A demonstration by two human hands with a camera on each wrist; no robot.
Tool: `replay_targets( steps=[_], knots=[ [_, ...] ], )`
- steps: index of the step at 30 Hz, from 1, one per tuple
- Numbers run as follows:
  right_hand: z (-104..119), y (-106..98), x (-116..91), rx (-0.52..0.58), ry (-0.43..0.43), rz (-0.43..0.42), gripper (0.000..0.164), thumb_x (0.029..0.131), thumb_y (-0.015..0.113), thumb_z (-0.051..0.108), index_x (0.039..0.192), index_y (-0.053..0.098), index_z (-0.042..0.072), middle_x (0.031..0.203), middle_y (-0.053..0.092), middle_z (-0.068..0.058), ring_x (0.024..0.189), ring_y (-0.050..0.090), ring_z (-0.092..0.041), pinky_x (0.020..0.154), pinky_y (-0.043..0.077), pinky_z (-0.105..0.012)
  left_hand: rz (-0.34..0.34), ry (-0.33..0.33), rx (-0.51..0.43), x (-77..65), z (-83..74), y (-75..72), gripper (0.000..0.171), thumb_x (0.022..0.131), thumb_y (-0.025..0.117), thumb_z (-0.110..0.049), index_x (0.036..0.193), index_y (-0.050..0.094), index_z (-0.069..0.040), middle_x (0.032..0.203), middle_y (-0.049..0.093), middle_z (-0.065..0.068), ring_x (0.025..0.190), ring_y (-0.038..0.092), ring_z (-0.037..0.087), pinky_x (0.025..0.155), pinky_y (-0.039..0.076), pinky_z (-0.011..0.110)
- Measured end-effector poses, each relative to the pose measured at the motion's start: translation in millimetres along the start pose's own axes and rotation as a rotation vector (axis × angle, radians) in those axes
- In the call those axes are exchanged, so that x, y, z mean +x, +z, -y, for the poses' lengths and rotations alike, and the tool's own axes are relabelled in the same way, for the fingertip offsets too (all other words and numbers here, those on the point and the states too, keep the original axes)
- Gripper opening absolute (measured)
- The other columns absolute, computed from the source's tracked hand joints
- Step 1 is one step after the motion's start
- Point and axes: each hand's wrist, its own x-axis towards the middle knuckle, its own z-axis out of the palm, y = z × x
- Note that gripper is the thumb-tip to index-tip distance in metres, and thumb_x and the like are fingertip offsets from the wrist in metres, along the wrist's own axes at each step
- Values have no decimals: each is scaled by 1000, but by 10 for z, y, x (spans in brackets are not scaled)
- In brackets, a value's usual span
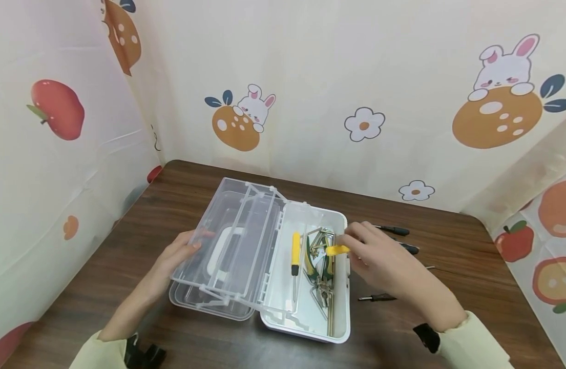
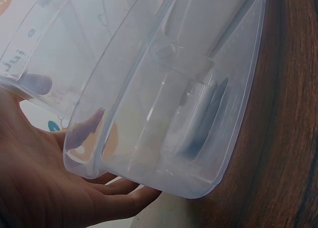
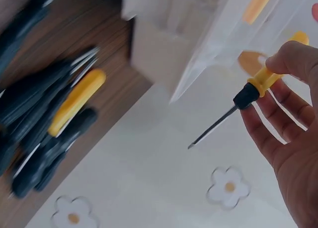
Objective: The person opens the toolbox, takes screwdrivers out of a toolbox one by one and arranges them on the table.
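A white toolbox [image 1: 306, 320] stands open, its clear lid [image 1: 179, 299] folded to the left and a clear tray [image 1: 259, 233] swung out over it. My left hand [image 1: 172, 256] holds the left edge of the clear plastic; the left wrist view shows fingers beneath it and fingertips through it. Above the box's right wall, my right hand [image 1: 370, 251] pinches a small screwdriver [image 3: 263, 84] by its yellow handle, the blade free in the air. Inside the box lie another yellow-handled screwdriver [image 1: 295, 251], green-and-yellow pliers [image 1: 312, 269] and several hex keys [image 1: 317, 300].
Right of the toolbox, several black-handled screwdrivers [image 1: 393, 230] lie on the dark wooden table [image 1: 402, 338]. A yellow-handled tool [image 3: 79, 99] lies among them in the right wrist view. A printed curtain [image 1: 310, 77] hangs along the table's back and sides.
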Motion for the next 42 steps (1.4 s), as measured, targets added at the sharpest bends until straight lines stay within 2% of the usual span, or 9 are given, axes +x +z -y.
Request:
replay_targets(
  steps=[4, 6, 11, 21, 26, 29, 31, 36, 42],
  knots=[
    [-137, -65, -202, -8, 20, -28, 42, 78, 72, -7, 114, 68, 14, 106, 61, 4, 94, 52, -11, 78, 50, -27, -3, 1, 1, -7, 10, -4, 45, 108, 41, -35, 144, 60, -15, 157, 43, 13, 144, 33, 33, 105, 34, 49],
    [-205, -90, -312, -17, 39, -34, 42, 77, 69, -7, 114, 68, 14, 106, 61, 5, 93, 50, -11, 75, 44, -24, -3, 2, 2, -9, 13, -3, 45, 108, 41, -35, 144, 59, -15, 158, 42, 13, 145, 33, 34, 105, 34, 50],
    [-362, -83, -639, -42, 82, -47, 42, 72, 68, -7, 108, 68, 15, 102, 60, 7, 91, 48, -9, 75, 39, -20, -5, 3, 0, -7, 14, 0, 45, 108, 41, -35, 145, 59, -15, 159, 42, 13, 145, 33, 34, 105, 34, 51],
    [-402, 188, -1374, -79, 162, -9, 51, 59, 81, -3, 103, 68, 19, 99, 60, 11, 87, 55, -10, 76, 45, -24, -8, 8, -4, -12, 16, -15, 45, 109, 40, -34, 144, 60, -14, 159, 40, 14, 146, 32, 34, 106, 33, 51],
    [-369, 297, -1642, -96, 228, 51, 53, 56, 88, 0, 99, 66, 21, 95, 56, 13, 83, 51, -6, 66, 48, -28, 1, 20, -8, -16, 21, -14, 46, 109, 39, -34, 145, 59, -14, 160, 40, 14, 148, 31, 36, 107, 32, 55],
    [-346, 334, -1741, -89, 282, 118, 52, 58, 92, 2, 99, 67, 21, 95, 55, 13, 83, 50, -5, 63, 51, -27, 2, 20, -8, -15, 27, -11, 46, 109, 39, -34, 145, 59, -14, 160, 40, 14, 148, 31, 36, 107, 32, 55],
    [-334, 349, -1781, -100, 307, 155, 50, 60, 93, 3, 101, 69, 19, 98, 60, 9, 86, 57, -9, 66, 55, -31, 0, 21, -6, -12, 29, -10, 45, 109, 39, -34, 144, 59, -14, 159, 41, 13, 147, 31, 35, 107, 32, 54],
    [-322, 354, -1799, -126, 322, 189, 48, 63, 93, 4, 104, 71, 15, 102, 65, 2, 92, 64, -20, 72, 60, -38, -7, 21, -3, -6, 22, -1, 45, 109, 40, -34, 143, 60, -14, 158, 43, 13, 145, 32, 32, 106, 33, 51],
    [-283, 291, -1738, -156, 310, 238, 49, 63, 95, 8, 99, 67, 24, 96, 59, 13, 86, 57, -11, 69, 56, -33, -2, 16, -2, 4, 6, 5, 45, 109, 40, -34, 143, 60, -14, 158, 42, 13, 145, 33, 33, 106, 33, 51]
  ],
)
